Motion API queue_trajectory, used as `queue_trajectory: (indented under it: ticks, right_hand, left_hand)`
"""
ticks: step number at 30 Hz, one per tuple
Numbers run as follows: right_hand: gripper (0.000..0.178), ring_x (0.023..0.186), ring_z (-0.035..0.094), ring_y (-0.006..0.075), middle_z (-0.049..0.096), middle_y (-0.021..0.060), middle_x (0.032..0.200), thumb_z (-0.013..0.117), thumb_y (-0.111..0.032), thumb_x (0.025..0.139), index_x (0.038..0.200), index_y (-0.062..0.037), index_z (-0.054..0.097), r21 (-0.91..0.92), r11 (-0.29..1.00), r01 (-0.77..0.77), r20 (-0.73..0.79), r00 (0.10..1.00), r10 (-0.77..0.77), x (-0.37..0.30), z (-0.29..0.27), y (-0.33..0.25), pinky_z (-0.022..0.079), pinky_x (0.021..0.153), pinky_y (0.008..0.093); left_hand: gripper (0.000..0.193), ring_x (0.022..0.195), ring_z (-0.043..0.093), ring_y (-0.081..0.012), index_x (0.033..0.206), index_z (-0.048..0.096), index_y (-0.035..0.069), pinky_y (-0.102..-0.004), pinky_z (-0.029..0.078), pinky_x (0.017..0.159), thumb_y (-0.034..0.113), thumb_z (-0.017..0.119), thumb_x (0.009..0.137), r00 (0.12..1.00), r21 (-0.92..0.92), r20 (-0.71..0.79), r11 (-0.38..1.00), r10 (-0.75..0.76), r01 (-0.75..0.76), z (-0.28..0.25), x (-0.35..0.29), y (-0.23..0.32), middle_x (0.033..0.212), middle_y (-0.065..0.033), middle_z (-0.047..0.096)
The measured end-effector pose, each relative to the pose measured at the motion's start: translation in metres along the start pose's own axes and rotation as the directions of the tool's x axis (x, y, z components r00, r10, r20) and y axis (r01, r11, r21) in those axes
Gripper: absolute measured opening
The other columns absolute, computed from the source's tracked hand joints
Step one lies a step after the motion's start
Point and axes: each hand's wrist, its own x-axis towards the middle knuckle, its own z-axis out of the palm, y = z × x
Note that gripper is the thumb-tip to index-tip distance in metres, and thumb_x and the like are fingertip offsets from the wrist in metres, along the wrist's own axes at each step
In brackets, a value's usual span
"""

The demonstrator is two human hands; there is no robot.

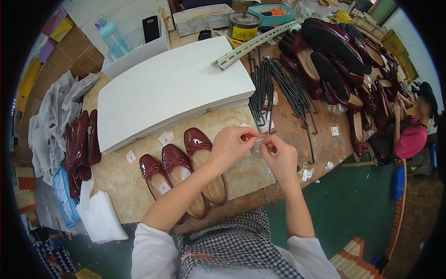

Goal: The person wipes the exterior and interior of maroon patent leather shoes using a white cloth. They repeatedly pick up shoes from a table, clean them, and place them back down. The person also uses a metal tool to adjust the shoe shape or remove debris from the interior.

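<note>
My left hand (pixel 233 146) and my right hand (pixel 282 157) meet over the table, each with thumb and forefinger pinched. Between their fingertips is a small translucent piece (pixel 257 144), like a sticker or bit of film; its exact kind is too small to tell. Three burgundy patent ballet flats with bows stand in a row to the left: a left one (pixel 149 163), a middle one (pixel 175 157) and a right one (pixel 197 139). My left forearm partly covers them. Small white labels lie on the insoles of the left and middle shoes.
A stack of white sheets (pixel 172 88) bears a slotted metal bar (pixel 253 46). Black bent rods (pixel 290 88) lie beside a heap of burgundy flats (pixel 325 69). More burgundy shoes (pixel 80 139) and crumpled tissue paper (pixel 60 109) sit left. A person in pink (pixel 411 139) works at right.
</note>
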Motion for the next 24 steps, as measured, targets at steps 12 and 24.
queue_trajectory:
  ticks: [12, 24]
  right_hand:
    - [0.028, 0.108, 0.062, 0.0248, 0.068, 0.0144, 0.110, 0.063, -0.004, 0.087, 0.115, 0.0017, 0.062, 0.412, 0.902, 0.131, 0.018, 0.988, -0.151, 0.002, -0.001, -0.012, 0.045, 0.096, 0.0355]
    - [0.014, 0.081, 0.068, 0.0254, 0.070, 0.0114, 0.087, 0.061, -0.005, 0.084, 0.096, -0.0025, 0.068, 0.365, 0.869, 0.334, 0.372, 0.804, -0.465, 0.015, 0.038, -0.051, 0.054, 0.071, 0.0329]
  left_hand:
    - [0.011, 0.079, 0.056, -0.0186, 0.081, 0.067, 0.010, -0.0304, 0.046, 0.069, 0.018, 0.073, 0.079, 0.877, 0.216, 0.024, 0.854, 0.480, -0.474, -0.045, -0.004, 0.001, 0.080, -0.0025, 0.059]
    - [0.018, 0.086, 0.053, -0.0250, 0.079, 0.072, 0.010, -0.0366, 0.044, 0.074, 0.026, 0.076, 0.072, 0.994, 0.369, -0.098, 0.930, 0.052, -0.013, -0.091, -0.087, -0.018, 0.082, -0.0076, 0.056]
